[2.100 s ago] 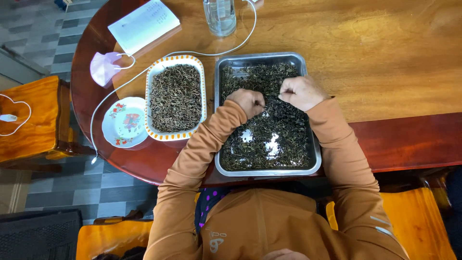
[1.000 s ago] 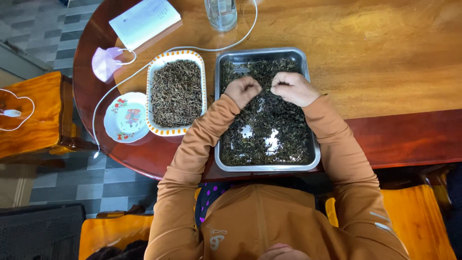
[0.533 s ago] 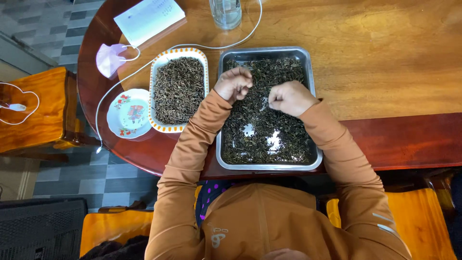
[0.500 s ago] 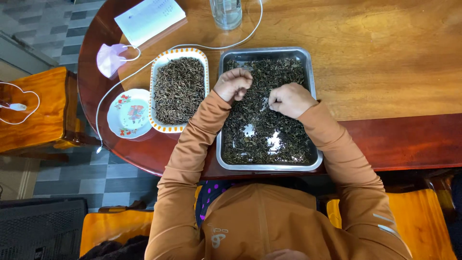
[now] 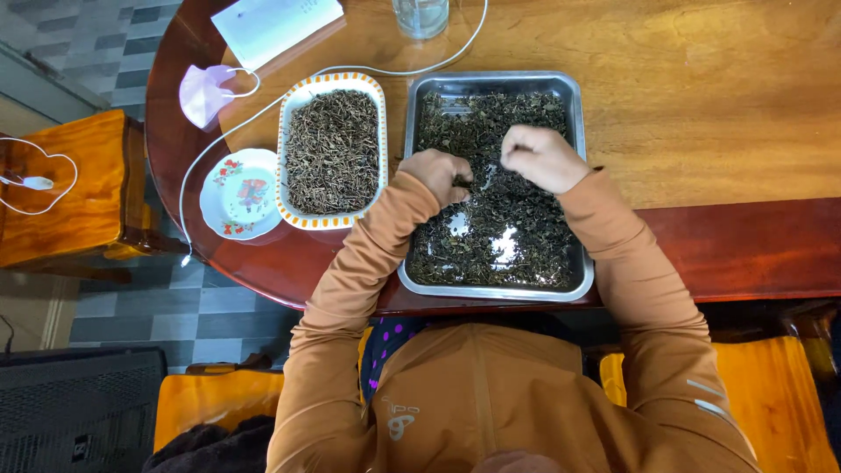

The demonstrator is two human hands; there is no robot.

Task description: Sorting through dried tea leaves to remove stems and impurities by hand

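On the wooden table, a patterned dish of dried leaves sits left of the metal tray. Over the tray's leaves, left hand and right hand curl, fingertips pinching.

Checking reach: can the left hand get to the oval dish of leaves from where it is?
Probably yes. The left hand lies in the metal tray, right beside the oval dish, with nothing between them.
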